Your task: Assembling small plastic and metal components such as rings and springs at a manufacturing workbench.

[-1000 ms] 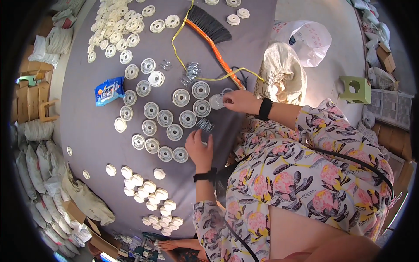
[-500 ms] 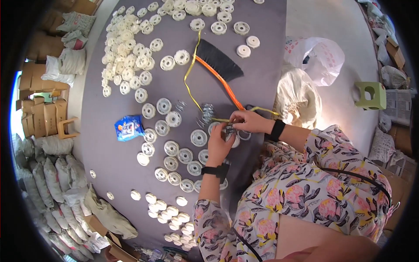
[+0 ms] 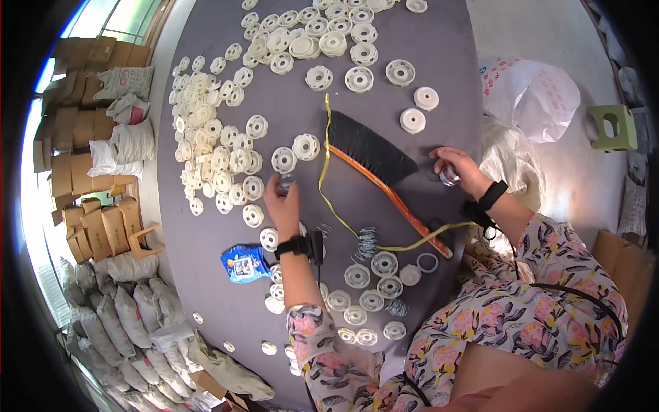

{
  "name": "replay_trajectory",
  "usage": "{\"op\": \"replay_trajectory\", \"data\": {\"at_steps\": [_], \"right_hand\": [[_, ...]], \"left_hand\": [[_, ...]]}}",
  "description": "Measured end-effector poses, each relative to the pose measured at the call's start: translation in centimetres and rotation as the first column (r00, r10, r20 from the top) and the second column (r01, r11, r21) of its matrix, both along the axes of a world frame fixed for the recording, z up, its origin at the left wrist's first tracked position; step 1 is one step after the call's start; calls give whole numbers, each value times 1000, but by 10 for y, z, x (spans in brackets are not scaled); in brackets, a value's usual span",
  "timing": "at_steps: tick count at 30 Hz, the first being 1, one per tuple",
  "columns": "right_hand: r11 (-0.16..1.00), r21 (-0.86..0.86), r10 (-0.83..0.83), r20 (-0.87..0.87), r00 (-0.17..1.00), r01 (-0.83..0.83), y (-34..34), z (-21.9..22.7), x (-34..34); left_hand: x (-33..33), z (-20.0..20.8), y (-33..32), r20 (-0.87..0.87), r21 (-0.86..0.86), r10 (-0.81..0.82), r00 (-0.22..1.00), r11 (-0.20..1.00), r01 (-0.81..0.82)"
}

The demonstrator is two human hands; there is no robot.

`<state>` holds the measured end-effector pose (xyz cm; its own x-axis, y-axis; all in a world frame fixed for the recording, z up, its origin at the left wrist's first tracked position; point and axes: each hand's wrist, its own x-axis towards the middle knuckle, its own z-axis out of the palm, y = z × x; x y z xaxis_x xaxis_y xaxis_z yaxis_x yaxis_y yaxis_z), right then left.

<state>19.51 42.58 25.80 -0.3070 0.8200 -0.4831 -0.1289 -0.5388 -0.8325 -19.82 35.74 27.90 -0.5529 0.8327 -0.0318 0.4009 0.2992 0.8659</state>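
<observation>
Gripping should be done lightly, a shiny piece (image 3: 449,178) being held by the right hand (image 3: 461,165), a greyish piece (image 3: 285,182) seemingly by the left hand (image 3: 282,208).

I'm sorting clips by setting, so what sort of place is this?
Probably a small workshop or assembly room: many similar round white parts cover much of a long table, coiled metal springs lie among them, and bulging sacks and cardboard boxes are piled along the left.

Between left fingers (image 3: 271,188) and right fingers (image 3: 443,152): black bristles (image 3: 371,144), orange brush handle (image 3: 406,212). Left of the left fingers: cream discs (image 3: 222,181).
</observation>
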Motion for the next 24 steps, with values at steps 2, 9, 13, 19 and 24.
{"op": "replay_trajectory", "data": {"at_steps": [2,9,13,19,24], "right_hand": [[980,-154,107,-142,984,-129,9,6,5],[972,-169,147,-118,982,-166,5,22,-9],[969,-196,124,-156,980,-154,2,19,4],[960,-237,113,-162,980,-149,3,30,-3],[956,-229,149,-153,977,-182,4,26,2]], "left_hand": [[-13,-7,27,-122,28,54,991,998,-51],[-53,-15,61,209,151,11,978,988,-43],[-35,-21,66,346,152,97,933,976,-158],[-52,-32,50,2,-29,30,1000,999,-30],[-16,-3,67,-638,14,-306,707,913,408]]}}
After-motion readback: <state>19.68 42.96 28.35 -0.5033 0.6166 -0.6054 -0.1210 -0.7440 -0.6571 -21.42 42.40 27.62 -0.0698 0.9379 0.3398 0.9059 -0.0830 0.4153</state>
